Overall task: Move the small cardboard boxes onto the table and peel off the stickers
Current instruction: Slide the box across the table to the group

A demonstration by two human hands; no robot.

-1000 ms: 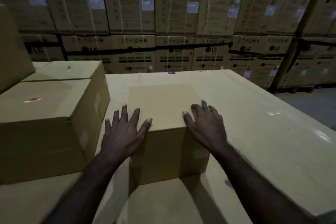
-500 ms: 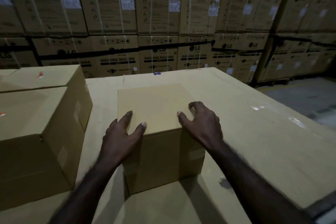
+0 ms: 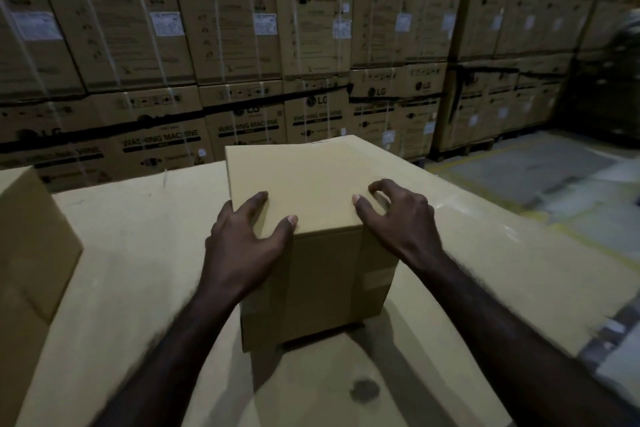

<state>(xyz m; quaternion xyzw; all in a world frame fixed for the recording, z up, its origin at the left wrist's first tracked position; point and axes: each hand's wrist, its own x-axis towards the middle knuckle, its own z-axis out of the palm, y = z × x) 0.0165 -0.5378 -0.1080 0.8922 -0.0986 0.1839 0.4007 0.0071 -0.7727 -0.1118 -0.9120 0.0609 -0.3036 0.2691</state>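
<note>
Box [image 3: 304, 184] tilted up off table [image 3: 138, 253]

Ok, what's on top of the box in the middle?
Both hands: the left hand and the right hand grip the near corners of the box. What their palms cover is hidden.

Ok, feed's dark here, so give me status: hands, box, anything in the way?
Left hand and right hand grip small box at near top corners. Box on table. Another box left, apart.

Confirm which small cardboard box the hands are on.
The centre box on the table: left hand and right hand grip its near top corners. The box at the left edge is untouched.
</note>
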